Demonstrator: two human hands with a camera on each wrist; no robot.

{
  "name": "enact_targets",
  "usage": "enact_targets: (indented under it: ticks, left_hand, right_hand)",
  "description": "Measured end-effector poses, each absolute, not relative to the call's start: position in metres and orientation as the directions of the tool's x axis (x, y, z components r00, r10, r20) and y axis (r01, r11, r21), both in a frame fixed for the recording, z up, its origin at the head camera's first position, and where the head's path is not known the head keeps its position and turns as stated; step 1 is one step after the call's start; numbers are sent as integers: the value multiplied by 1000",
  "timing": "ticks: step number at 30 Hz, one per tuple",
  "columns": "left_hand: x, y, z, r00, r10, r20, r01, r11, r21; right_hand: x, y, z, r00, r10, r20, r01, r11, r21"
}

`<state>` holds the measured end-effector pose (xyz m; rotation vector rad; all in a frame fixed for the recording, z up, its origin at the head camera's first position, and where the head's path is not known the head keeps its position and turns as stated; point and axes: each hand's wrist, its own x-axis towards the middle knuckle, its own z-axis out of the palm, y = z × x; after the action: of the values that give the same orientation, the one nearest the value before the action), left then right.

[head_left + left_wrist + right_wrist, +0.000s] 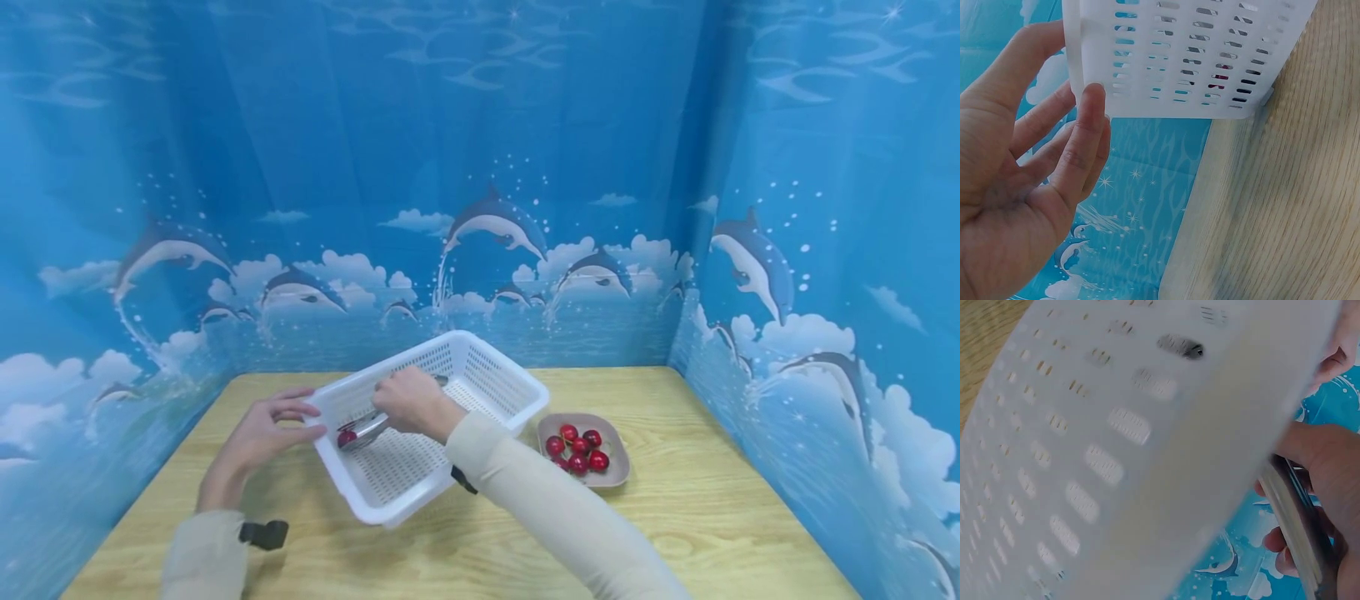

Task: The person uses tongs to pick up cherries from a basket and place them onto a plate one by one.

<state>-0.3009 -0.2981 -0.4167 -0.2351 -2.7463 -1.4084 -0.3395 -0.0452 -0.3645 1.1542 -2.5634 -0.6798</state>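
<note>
A white perforated plastic basket (531, 397) stands on the table, its long side running diagonally. My left hand (258, 435) pinches the rim at the basket's left end; in the left wrist view the fingers press the rim from both faces. Reaching over the near side, my right hand (414, 405) grips metal tongs (371, 428), whose handle (1300, 528) shows in the right wrist view. A dark red cherry (346, 438) lies at the tongs' tips, low inside the basket's left end. Whether the tips squeeze it I cannot tell.
Right of the basket sits a small pinkish-beige dish (618, 472) with several red cherries (579, 454). Both stand on a wood-grain table (697, 508). Blue dolphin-printed curtains (360, 183) enclose the back and sides.
</note>
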Motion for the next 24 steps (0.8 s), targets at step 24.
enact_targets:
  ticks: [24]
  left_hand:
    - [-301, -297, -416, -987, 111, 113, 157, 578, 801]
  right_hand:
    - [-338, -15, -348, -620, -778, 106, -684, 601, 413]
